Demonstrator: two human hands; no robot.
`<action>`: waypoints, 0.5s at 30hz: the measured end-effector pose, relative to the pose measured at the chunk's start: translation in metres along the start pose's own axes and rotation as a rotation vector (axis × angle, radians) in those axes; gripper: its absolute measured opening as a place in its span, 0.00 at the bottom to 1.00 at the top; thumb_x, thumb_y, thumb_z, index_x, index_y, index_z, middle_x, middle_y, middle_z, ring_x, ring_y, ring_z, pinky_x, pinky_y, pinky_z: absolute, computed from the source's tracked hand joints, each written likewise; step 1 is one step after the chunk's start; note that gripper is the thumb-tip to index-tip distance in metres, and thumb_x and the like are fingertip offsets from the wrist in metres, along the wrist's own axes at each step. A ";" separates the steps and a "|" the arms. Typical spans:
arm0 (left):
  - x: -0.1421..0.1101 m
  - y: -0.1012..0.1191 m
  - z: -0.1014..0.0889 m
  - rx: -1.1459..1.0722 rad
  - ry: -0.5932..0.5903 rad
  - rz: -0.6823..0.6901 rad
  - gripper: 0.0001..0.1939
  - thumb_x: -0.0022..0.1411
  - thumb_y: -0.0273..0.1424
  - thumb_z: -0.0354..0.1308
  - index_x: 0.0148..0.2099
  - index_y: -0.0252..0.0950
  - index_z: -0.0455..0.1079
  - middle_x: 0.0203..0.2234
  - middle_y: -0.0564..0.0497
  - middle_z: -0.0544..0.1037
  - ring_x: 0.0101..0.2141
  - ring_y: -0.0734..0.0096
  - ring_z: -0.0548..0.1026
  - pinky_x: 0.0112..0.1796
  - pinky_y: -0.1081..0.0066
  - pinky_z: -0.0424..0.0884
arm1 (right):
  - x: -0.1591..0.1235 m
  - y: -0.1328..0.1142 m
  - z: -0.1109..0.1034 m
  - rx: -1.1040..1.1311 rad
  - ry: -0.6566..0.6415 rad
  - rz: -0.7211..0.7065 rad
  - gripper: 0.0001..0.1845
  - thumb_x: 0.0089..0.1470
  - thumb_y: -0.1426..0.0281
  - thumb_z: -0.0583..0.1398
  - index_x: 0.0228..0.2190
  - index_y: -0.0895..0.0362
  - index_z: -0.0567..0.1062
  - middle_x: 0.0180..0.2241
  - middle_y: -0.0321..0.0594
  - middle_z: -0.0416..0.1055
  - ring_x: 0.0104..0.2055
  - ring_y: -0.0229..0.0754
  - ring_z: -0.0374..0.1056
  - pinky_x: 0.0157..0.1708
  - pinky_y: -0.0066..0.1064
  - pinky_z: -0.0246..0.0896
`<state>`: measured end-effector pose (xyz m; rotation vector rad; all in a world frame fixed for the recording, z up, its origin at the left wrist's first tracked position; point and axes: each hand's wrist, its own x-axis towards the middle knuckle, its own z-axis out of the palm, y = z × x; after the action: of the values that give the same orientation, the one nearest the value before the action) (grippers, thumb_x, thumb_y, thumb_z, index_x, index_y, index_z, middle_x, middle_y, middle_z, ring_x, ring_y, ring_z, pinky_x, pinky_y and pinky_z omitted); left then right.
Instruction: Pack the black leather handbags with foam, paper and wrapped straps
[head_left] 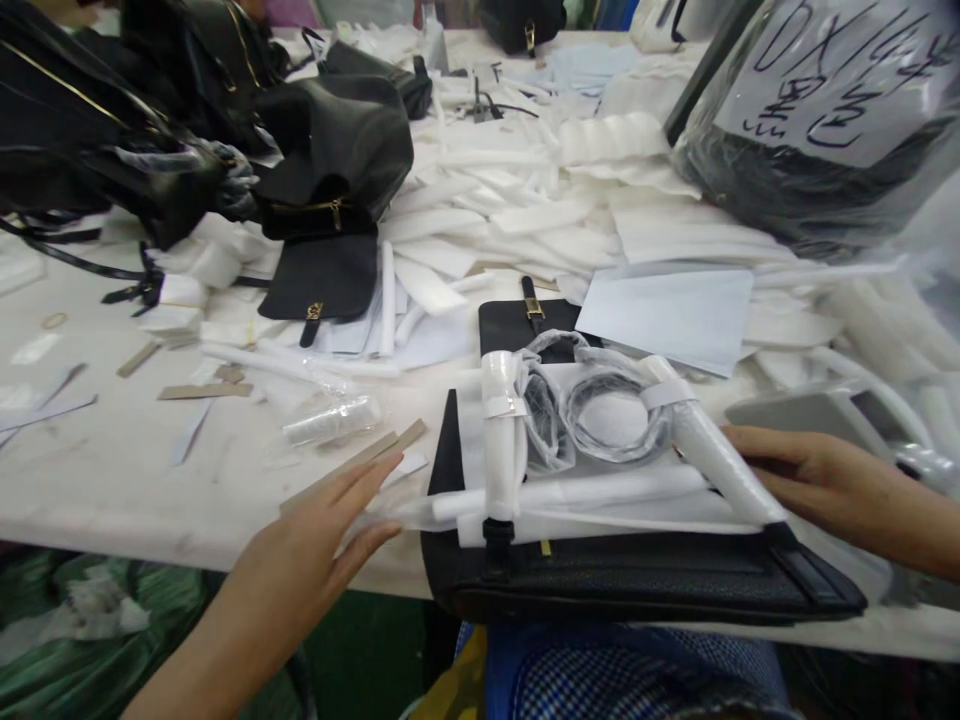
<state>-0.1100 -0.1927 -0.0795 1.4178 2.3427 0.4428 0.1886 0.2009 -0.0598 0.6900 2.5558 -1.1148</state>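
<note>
A black bag (pixel 645 585) lies at the table's front edge, its straps wrapped in white foam (pixel 501 430) and coiled clear plastic (pixel 615 410). A white foam tube (pixel 577 492) lies across it. My left hand (pixel 319 545) is just left of the bag, fingers stretched and thumb apart, close to a translucent sheet at the tube's left end; whether it touches the sheet I cannot tell. At the bag's right side is my right hand (pixel 817 485), fingers reaching toward the wrapped strap (pixel 712 450). Its fingers look extended, but the tips are partly hidden.
Another black bag (pixel 330 150) stands open-flapped at the back left, near more black bags (pixel 82 110). White foam pieces (pixel 517 200) are heaped mid-table. A plastic-wrapped bundle with a handwritten sheet (pixel 832 110) stands at right. Cardboard strips (pixel 206 391) lie at left.
</note>
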 end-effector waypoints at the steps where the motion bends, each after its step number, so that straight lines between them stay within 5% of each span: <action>1: 0.001 0.006 0.002 0.032 0.018 0.064 0.29 0.67 0.41 0.54 0.68 0.44 0.57 0.63 0.46 0.67 0.60 0.55 0.68 0.57 0.56 0.68 | -0.001 0.000 0.000 -0.042 0.039 -0.063 0.23 0.59 0.50 0.57 0.45 0.51 0.80 0.45 0.44 0.78 0.46 0.52 0.75 0.47 0.36 0.72; 3: 0.002 0.020 0.007 0.065 0.018 0.212 0.31 0.68 0.31 0.51 0.70 0.44 0.51 0.66 0.47 0.62 0.63 0.58 0.64 0.60 0.54 0.63 | -0.003 -0.001 0.002 -0.147 0.096 -0.211 0.19 0.61 0.55 0.56 0.46 0.48 0.80 0.51 0.44 0.75 0.49 0.51 0.74 0.49 0.33 0.71; 7: 0.003 0.038 0.019 0.079 0.046 0.313 0.32 0.64 0.19 0.43 0.67 0.46 0.59 0.63 0.49 0.66 0.59 0.65 0.69 0.55 0.63 0.71 | -0.017 0.003 0.013 -0.305 0.185 -0.393 0.19 0.63 0.64 0.54 0.52 0.44 0.76 0.58 0.42 0.70 0.54 0.48 0.72 0.52 0.31 0.69; 11: 0.000 0.031 0.039 0.061 0.129 0.269 0.28 0.66 0.20 0.43 0.62 0.47 0.66 0.59 0.51 0.72 0.54 0.67 0.74 0.50 0.71 0.74 | -0.030 0.007 0.035 -0.214 0.314 -0.322 0.23 0.64 0.66 0.52 0.59 0.49 0.69 0.60 0.47 0.67 0.57 0.48 0.69 0.54 0.35 0.67; 15: -0.001 0.017 0.057 0.052 0.176 0.252 0.22 0.69 0.27 0.44 0.59 0.43 0.70 0.54 0.52 0.77 0.51 0.68 0.77 0.51 0.72 0.73 | -0.029 0.008 0.052 0.069 0.252 -0.250 0.20 0.62 0.60 0.55 0.52 0.52 0.77 0.56 0.48 0.71 0.56 0.52 0.70 0.55 0.40 0.65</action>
<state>-0.0704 -0.1818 -0.1224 1.7749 2.3317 0.6020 0.2203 0.1583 -0.0875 0.5692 2.8933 -1.2707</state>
